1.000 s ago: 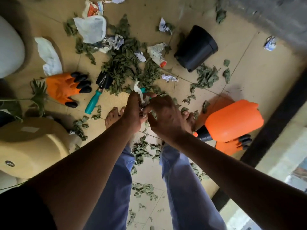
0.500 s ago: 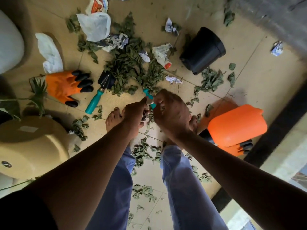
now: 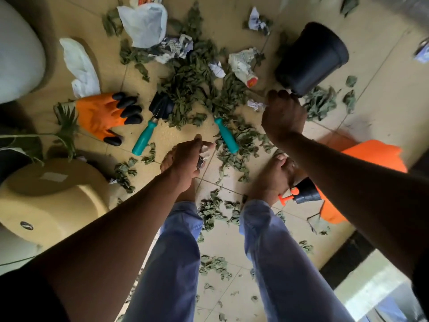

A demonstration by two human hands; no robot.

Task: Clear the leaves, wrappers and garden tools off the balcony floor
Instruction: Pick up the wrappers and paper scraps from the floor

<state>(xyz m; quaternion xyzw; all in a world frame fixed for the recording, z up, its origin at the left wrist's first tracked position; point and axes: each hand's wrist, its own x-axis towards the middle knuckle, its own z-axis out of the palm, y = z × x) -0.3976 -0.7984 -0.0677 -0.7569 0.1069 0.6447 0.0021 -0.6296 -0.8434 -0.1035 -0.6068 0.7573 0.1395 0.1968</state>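
Dry green leaves (image 3: pixel 192 89) lie heaped on the tiled floor, with crumpled wrappers (image 3: pixel 242 63) among them. A black trowel with a teal handle (image 3: pixel 148 133) lies left of the heap. A second teal-handled tool (image 3: pixel 226 135) has its head buried in leaves. My left hand (image 3: pixel 189 156) hangs above my left foot, closed on crumpled wrapper scraps. My right hand (image 3: pixel 283 115) is a fist beside the black pot (image 3: pixel 311 56), and a small white wrapper (image 3: pixel 255 105) sticks out at its thumb side. An orange clawed glove (image 3: pixel 104 117) lies at the left.
A white plastic bag (image 3: pixel 144 22) and a white sheet (image 3: pixel 81 66) lie at the back left. An orange sprayer (image 3: pixel 371 156) lies on its side by my right foot. A beige pot (image 3: pixel 46 194) and a white pot (image 3: pixel 16 49) stand at the left. Loose leaves surround my feet.
My hands were together over the second teal handle; my right hand has moved away up and to the right, to the small wrapper by the black pot. My left hand stays closed on scraps.
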